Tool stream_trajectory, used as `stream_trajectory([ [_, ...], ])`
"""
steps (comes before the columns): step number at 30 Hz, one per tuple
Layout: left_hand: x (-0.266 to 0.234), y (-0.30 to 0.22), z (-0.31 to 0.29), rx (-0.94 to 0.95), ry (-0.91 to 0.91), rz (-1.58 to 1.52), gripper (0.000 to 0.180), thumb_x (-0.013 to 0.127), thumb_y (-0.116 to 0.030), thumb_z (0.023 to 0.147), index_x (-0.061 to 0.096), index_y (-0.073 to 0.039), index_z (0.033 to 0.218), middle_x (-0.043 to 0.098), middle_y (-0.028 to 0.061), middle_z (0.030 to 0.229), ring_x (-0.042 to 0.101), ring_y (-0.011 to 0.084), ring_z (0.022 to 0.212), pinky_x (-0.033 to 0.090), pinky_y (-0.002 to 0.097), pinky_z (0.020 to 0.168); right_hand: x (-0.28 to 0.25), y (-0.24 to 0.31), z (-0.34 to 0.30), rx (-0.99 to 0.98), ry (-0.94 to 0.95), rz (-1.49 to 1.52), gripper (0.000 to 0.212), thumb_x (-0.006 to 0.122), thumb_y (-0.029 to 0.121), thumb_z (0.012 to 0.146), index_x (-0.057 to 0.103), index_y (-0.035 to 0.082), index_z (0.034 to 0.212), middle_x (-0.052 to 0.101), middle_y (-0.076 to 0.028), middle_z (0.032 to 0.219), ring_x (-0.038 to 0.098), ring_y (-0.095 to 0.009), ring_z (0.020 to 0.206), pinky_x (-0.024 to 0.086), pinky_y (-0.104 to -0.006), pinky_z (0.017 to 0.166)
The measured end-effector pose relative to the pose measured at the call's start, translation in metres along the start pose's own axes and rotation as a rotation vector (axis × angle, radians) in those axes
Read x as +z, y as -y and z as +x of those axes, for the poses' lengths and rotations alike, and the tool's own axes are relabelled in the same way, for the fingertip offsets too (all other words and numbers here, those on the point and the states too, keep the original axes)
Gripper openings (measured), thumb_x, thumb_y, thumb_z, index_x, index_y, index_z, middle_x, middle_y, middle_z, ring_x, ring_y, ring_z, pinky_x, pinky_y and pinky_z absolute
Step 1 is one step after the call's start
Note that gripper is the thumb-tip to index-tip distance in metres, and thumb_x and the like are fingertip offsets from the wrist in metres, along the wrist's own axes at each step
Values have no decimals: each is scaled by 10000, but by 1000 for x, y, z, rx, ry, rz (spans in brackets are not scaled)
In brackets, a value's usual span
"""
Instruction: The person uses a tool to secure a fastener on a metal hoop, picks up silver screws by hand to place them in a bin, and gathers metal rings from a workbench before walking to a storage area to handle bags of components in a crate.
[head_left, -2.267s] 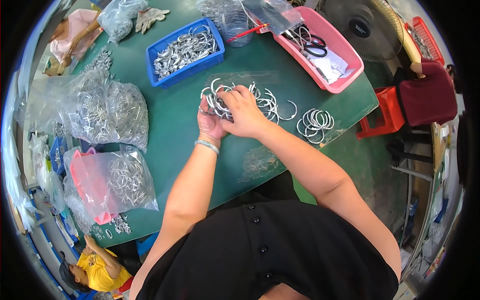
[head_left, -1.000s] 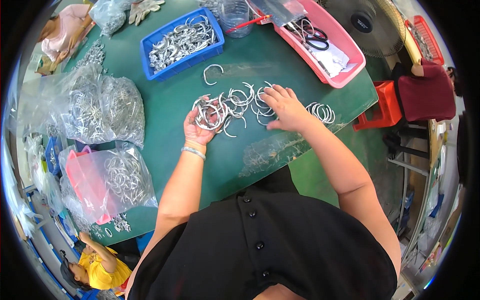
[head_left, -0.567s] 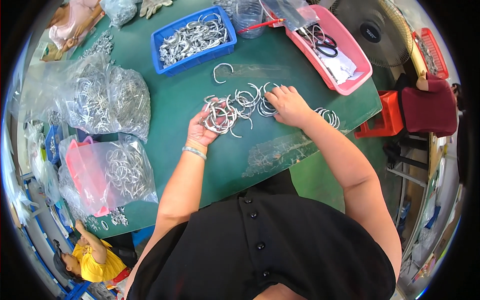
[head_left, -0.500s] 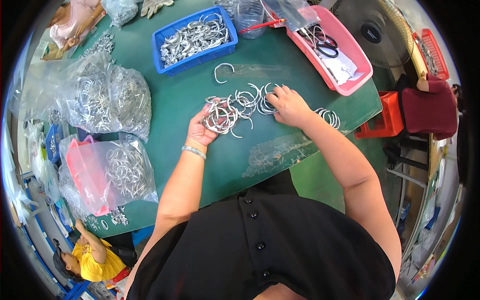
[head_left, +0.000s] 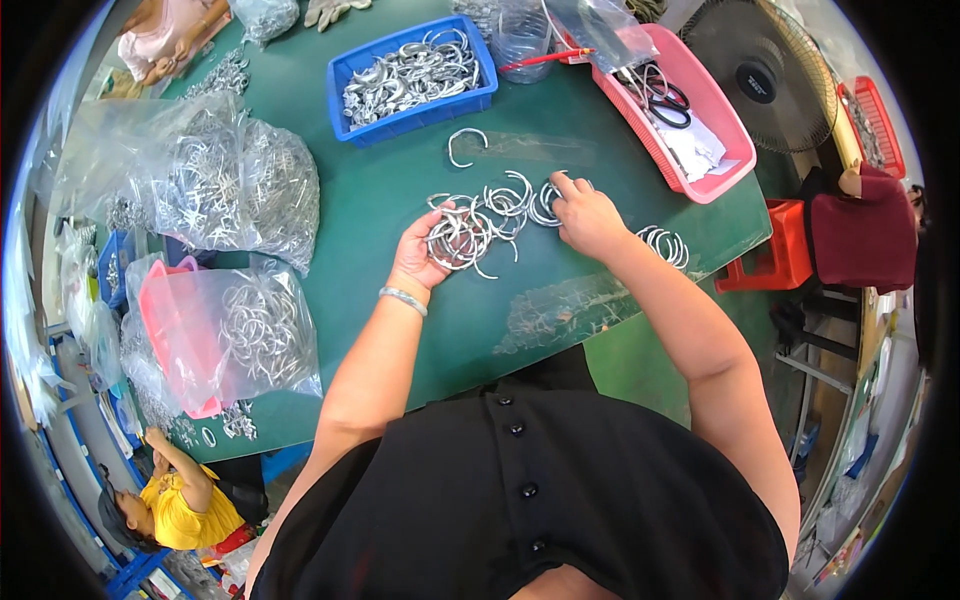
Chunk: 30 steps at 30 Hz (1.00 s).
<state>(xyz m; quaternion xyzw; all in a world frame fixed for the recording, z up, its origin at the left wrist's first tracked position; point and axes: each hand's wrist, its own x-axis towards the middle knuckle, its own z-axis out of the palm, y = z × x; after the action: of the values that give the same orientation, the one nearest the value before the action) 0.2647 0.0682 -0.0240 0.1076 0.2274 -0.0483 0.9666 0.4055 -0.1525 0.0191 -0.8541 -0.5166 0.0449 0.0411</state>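
Yellow-shirted co-worker point(head_left: 188, 512) far left; bulging clear bags point(head_left: 245, 190) on green tabletop point(head_left: 365, 210); left hand point(head_left: 418, 258) palm up, loosely spread under C-shaped silver rings point(head_left: 464, 242); scuffed patch point(head_left: 556, 310) near tabletop's edge; right hand point(head_left: 590, 216) pinching second ring cluster point(head_left: 542, 206); pink basket point(head_left: 724, 186), then fan point(head_left: 770, 90), red stool point(head_left: 785, 245).

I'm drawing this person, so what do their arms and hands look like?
The left hand and right hand wear no gloves. A pale bangle circles the left wrist; none shows on the right. No sleeves cover the forearms, and the black top has dark buttons.
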Motion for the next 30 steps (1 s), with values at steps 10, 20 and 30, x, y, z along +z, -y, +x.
stream_trajectory([
  [10,4,1,-1,42,-97,95,229,505,-177,841,521,-67,1041,591,158,970,589,292,871,502,452,728,-35,24,18,282,-239,440,204,567,100,638,591,4,816,490,-147,1115,536,-335,925,458,-381,784],
  [20,15,12,-7,83,63,91,705,503,-618,727,459,-78,1178,515,127,1163,524,280,1032,433,426,868,-28,128,69,111,-157,178,198,549,80,663,576,-15,834,501,-146,940,526,-296,828,483,-365,685],
  [30,1,-3,-8,70,30,82,377,557,-238,771,513,-40,1088,589,139,1009,585,264,908,495,392,786,-64,114,64,-67,89,521,385,546,72,714,459,-8,1080,529,-188,1056,553,-343,904,460,-400,728],
])
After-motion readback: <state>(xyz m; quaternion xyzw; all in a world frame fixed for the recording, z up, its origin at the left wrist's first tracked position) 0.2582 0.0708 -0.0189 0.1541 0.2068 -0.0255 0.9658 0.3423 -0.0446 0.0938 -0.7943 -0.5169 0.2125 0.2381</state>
